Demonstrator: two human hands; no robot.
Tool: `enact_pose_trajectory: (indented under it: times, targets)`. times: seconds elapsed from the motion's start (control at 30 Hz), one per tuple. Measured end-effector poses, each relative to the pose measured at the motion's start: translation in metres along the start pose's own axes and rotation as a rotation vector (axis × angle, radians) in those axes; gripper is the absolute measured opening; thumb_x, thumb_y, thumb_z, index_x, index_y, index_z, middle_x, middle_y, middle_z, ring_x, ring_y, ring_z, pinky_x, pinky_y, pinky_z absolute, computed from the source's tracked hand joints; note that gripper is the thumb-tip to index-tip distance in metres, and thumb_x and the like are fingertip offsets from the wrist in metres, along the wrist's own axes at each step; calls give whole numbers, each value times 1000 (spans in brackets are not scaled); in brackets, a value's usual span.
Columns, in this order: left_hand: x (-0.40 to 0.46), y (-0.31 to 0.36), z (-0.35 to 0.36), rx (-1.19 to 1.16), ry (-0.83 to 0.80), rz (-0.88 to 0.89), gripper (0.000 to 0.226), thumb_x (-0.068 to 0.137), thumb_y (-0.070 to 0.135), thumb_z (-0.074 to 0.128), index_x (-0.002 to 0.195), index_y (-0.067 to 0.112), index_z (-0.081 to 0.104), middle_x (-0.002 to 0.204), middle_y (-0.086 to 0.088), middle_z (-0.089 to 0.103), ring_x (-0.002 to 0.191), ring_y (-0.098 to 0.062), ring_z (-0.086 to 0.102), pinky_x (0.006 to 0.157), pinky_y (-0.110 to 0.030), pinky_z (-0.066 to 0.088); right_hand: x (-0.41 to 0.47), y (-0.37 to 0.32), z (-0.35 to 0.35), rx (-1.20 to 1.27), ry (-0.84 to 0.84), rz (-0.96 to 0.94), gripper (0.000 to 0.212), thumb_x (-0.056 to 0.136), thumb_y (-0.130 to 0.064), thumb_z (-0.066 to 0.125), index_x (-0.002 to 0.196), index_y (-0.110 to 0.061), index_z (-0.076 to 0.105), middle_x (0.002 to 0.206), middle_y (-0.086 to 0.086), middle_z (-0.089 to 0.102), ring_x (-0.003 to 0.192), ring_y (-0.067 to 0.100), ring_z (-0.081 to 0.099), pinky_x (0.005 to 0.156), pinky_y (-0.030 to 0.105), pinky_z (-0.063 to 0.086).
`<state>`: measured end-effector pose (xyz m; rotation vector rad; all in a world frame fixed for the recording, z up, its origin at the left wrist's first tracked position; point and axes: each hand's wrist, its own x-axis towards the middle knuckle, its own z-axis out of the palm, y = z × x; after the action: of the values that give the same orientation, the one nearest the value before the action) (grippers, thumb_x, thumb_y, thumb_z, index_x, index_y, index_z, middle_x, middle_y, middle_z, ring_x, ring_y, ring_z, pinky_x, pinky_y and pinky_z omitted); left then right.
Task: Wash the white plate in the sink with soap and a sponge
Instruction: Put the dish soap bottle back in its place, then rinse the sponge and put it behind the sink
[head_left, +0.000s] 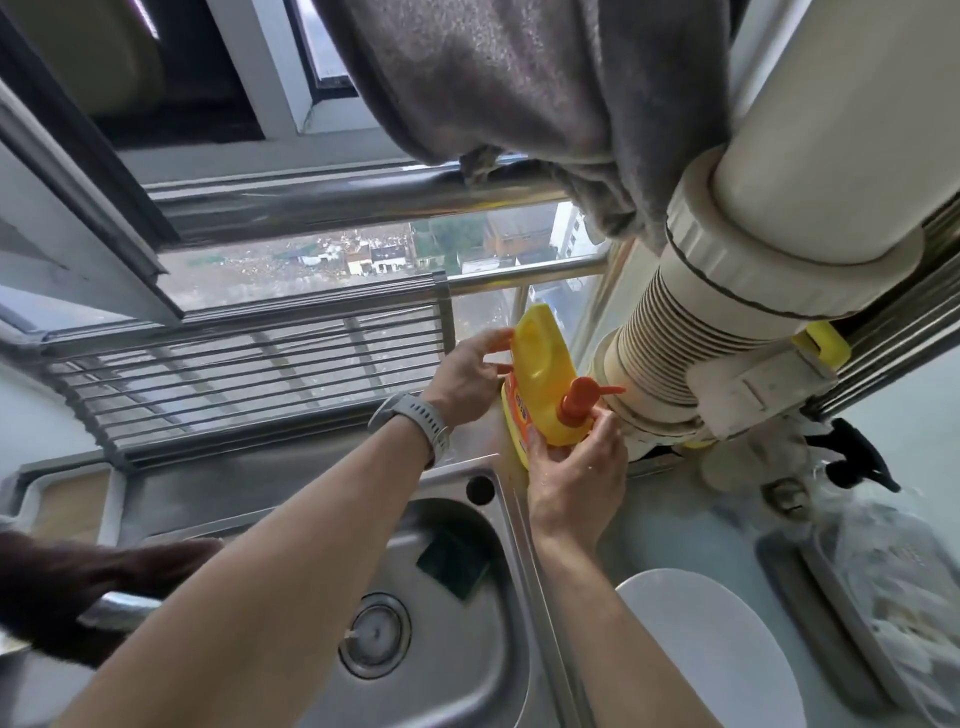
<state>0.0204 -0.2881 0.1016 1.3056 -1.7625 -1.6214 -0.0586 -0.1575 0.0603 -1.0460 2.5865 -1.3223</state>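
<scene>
A: How is the yellow soap bottle (540, 374) held?
B: Its handle side is gripped by the left hand (465, 382); its base is clasped by the right hand (576, 475), beneath the orange pump (582, 397).
A: And the rest?
B: The white plate (711, 654) is seen on the counter right of the sink (452, 691); the dark sponge (452, 564) lies in the basin.

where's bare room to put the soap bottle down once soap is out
Bare steel ledge between the wire rack and the sink bowl. Crowded right: white plate, plastic bag, pipe base. The sponge lies in the bowl.

Sink basin (457, 670) open — ribbed pipe (670, 343) seemingly crowds soap bottle (545, 395).
</scene>
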Motion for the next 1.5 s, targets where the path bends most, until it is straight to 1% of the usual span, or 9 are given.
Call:
enact_pose_trajectory:
  times: [0.2, 0.33, 0.5, 0.7, 0.87, 1.03, 1.2, 1.33, 1.5]
  targets:
    - [-29, -1, -12, 82, 88, 23, 59, 100, -3, 46, 154, 17, 35, 153, -3, 46, 120, -17, 59, 99, -27, 53, -11, -1, -12, 35, -56, 2, 76, 75, -47, 83, 131, -10, 49, 129, 8, 65, 113, 25, 64, 93, 38, 54]
    - [-90, -35, -19, 51, 214, -2, 52, 101, 7, 51, 150, 23, 42, 143, 1, 56, 108, -9, 63, 90, -21, 55, -53, 7, -36, 92, -144, -24, 55, 81, -33, 80, 125, -19, 50, 115, 3, 66, 94, 19, 68, 79, 39, 60]
    - [-179, -142, 6, 72, 239, -264, 37, 98, 10, 55, 132, 24, 60, 123, 5, 69, 116, -6, 63, 103, -24, 49, -131, 46, 2, -173, -659, -172, 34, 86, -25, 75, 116, -20, 61, 113, -2, 65, 103, 17, 61, 86, 25, 50]
    - [-217, -239, 25, 98, 279, -563, 31, 99, 17, 56, 130, 18, 61, 125, 2, 67, 119, -13, 60, 97, -16, 39, -147, 106, 113, -652, -1034, -277, 67, 96, -31, 58, 154, -15, 28, 152, 12, 41, 135, 32, 43, 104, 41, 44]
    - [-238, -279, 21, 85, 326, -633, 30, 100, 16, 56, 130, 16, 60, 124, -2, 67, 118, -17, 61, 96, -19, 39, -161, 125, 151, -746, -983, -448, 70, 90, -15, 61, 151, -9, 28, 141, 17, 49, 124, 37, 50, 95, 44, 48]
    - [-260, -277, 13, -29, 445, -741, 23, 97, 19, 62, 119, 15, 66, 116, -1, 71, 104, -14, 62, 92, -20, 41, -177, 100, 118, -410, -1064, -337, 56, 73, -30, 76, 122, -20, 50, 114, 9, 62, 103, 30, 60, 81, 38, 48]
    - [-262, -248, 18, -248, 575, -747, 14, 94, 30, 67, 107, 28, 63, 107, 5, 73, 102, -16, 68, 101, -36, 51, -196, 72, 71, -276, -1058, -421, 49, 67, -40, 71, 108, -34, 45, 103, -13, 58, 93, 16, 53, 78, 32, 48]
    - [-257, -261, 32, -441, 659, -827, 41, 84, 45, 73, 112, 16, 66, 105, 0, 73, 102, -24, 70, 99, -46, 54, -200, 73, 62, -335, -1178, -525, 49, 72, -28, 71, 114, -32, 46, 114, -13, 56, 105, 16, 50, 83, 28, 44]
    - [-257, -267, 37, -514, 739, -775, 15, 89, 15, 75, 103, 12, 71, 94, -9, 78, 90, -24, 75, 91, -43, 59, -192, 83, 52, -262, -1096, -647, 49, 65, -15, 69, 108, -32, 50, 110, -17, 60, 103, 13, 50, 83, 28, 49]
